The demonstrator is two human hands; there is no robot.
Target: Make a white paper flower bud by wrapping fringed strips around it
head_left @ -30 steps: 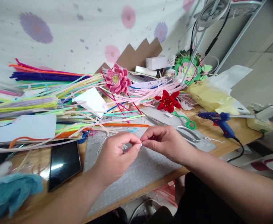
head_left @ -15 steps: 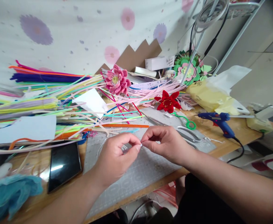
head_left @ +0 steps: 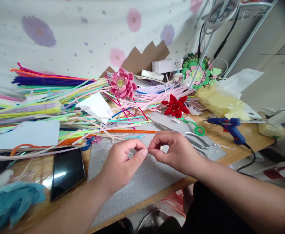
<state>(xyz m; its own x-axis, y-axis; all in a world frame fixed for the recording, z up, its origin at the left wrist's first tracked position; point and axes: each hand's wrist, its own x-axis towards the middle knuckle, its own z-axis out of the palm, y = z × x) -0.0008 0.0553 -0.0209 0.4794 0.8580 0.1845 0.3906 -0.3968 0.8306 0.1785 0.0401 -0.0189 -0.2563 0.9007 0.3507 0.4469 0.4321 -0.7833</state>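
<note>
Over the grey cutting mat (head_left: 132,191), my left hand (head_left: 123,162) and my right hand (head_left: 171,151) meet at their fingertips. Both are closed in a pinch, thumb against index finger. Whatever lies between the fingertips is too small and hidden to make out. Silver scissors (head_left: 199,141) rest just beyond my right hand. Orange stems (head_left: 132,131) lie behind the fingers, and a red felt-like flower (head_left: 175,106) sits farther back.
A blue glue gun (head_left: 227,125) with a black cord stands at the right. At the left are a black phone (head_left: 68,172) and blue cloth (head_left: 13,201). Bundled fuzzy stems (head_left: 25,112), a pink flower (head_left: 123,83) and green scissors handles (head_left: 199,130) lie farther back.
The small white bit that showed between the fingertips is now out of sight. Both hands keep nearly the same place.
</note>
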